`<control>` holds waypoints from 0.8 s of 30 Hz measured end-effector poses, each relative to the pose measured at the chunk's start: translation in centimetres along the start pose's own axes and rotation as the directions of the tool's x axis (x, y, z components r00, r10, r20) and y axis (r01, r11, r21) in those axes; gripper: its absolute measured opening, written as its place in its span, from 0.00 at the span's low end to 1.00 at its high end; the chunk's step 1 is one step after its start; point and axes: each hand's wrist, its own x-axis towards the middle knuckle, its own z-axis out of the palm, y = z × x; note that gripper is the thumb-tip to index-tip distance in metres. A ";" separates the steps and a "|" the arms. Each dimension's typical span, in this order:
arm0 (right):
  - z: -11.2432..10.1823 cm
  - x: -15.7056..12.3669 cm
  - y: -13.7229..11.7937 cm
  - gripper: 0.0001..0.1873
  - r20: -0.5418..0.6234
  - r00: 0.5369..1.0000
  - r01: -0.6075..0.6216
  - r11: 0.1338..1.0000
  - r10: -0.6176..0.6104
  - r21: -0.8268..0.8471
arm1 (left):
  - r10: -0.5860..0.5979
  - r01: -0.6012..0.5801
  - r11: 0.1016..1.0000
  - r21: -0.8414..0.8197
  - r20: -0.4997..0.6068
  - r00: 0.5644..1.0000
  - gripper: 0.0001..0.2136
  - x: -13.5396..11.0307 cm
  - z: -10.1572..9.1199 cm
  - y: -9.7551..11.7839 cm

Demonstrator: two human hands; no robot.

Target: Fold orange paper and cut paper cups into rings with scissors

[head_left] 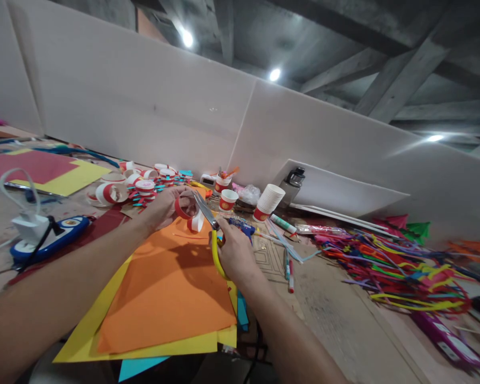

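Observation:
My left hand [171, 205] is closed on a red-and-white paper cup [185, 208] that is partly cut, with a curled strip [196, 221] hanging from it. In my right hand [234, 248] are scissors [215, 242] with yellow handles; their metal blades point up and left and reach the cup's cut edge. Whether the blades are fully closed is hard to see. Below both hands lie orange paper sheets [172, 298], on top of yellow sheets [82, 341] and a blue one [142, 368].
Several cut cups [114, 193] lie at the left rear. A cup stack [270, 200], a single cup [228, 200] and a dark bottle [293, 186] stand behind. Colourful pipe cleaners [404, 266] spread at right. A blue power strip [50, 239] sits at left; markers [291, 274] lie right of the paper.

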 end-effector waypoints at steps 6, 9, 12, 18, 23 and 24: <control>-0.1 0.1 -0.1 0.16 0.010 1.000 0.005 1.000 -0.005 -0.004 | -0.034 0.034 0.999 0.000 -0.020 0.999 0.05 -0.1 0.0 0.1; 0.1 0.0 0.0 0.15 0.009 1.000 0.010 1.000 -0.010 -0.001 | -0.033 0.033 0.999 0.042 0.000 0.999 0.04 0.0 -0.3 0.1; 0.1 0.0 0.1 0.14 0.002 1.000 0.018 1.000 -0.018 -0.006 | -0.030 0.027 0.996 0.082 0.032 0.999 0.05 0.1 -0.6 0.0; 0.0 0.1 0.2 0.14 0.004 1.000 0.013 1.000 -0.013 -0.015 | -0.010 0.009 1.000 0.025 0.005 1.000 0.08 0.3 -0.7 0.0; -0.2 0.1 0.0 0.13 0.007 1.000 0.017 1.000 -0.018 0.016 | -0.010 0.010 1.000 0.029 -0.005 1.000 0.09 0.4 -0.7 0.1; -0.2 0.1 0.0 0.14 0.005 1.000 0.022 1.000 -0.022 0.019 | -0.009 0.010 0.999 0.035 -0.002 1.000 0.09 0.4 -0.7 0.1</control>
